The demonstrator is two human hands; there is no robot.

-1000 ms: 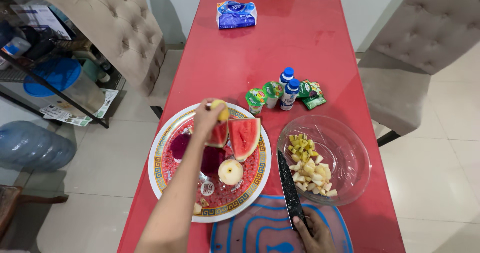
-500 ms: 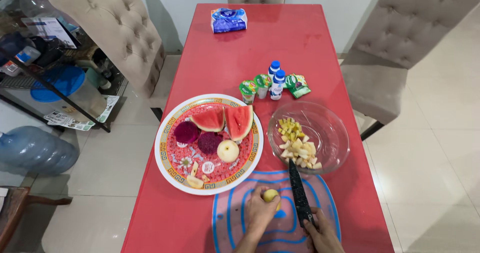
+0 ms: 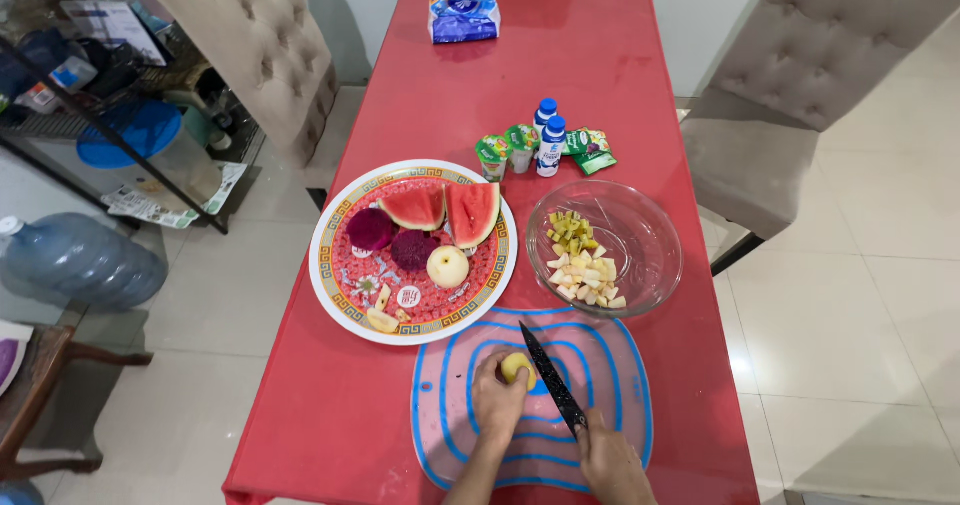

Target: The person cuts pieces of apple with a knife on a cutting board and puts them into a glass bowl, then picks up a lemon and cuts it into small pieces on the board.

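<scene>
My left hand [image 3: 497,402] holds a small yellow fruit piece [image 3: 516,367] down on the pink and blue cutting board [image 3: 620,375]. In my right hand [image 3: 606,455] is a black knife [image 3: 549,377], its blade angled up-left with the tip beside the fruit piece. Beyond the board sits a patterned round plate [image 3: 340,285] with two watermelon wedges [image 3: 445,208], dark pink dragon fruit halves [image 3: 391,240] and a pale peeled fruit [image 3: 447,265]. To the right of the plate, a clear glass bowl [image 3: 650,240] contains chopped yellow and pale fruit cubes.
All of this is on a red table [image 3: 560,75]. Small yoghurt bottles, cups and sachets [image 3: 540,145] stand behind the bowl, a blue packet [image 3: 463,17] at the far end. Padded chairs [image 3: 800,75] flank the table; a water jug [image 3: 75,260] lies on the floor at left.
My left hand took the yellow fruit piece from above the plate and set it on the cutting board. The knife swung from pointing straight away to angling toward the fruit.
</scene>
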